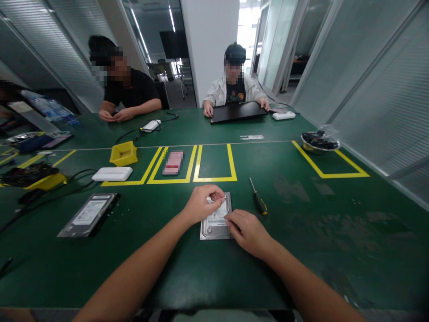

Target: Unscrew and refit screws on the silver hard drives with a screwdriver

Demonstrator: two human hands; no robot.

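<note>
A silver hard drive (217, 230) with a white label lies flat on the green table (187, 277), in front of me. Over its upper left part is my left hand (204, 203), its thumb and forefinger pinched near the label; what they hold, if anything, is too small to name. My right hand (246, 228) rests at the drive's right edge with its fingers closed together, the fingertips at the label. Whether something is between them cannot be made out. Right of the drive lies a screwdriver (259, 203) with a black and yellow handle.
Another drive in a clear bag (89, 217) lies at left. Beyond are a white power strip (112, 174), a yellow bin (124, 153), a pink phone-like object (173, 162) and a bowl of dark parts (320, 142). Two people sit across; one holds a black panel (238, 112).
</note>
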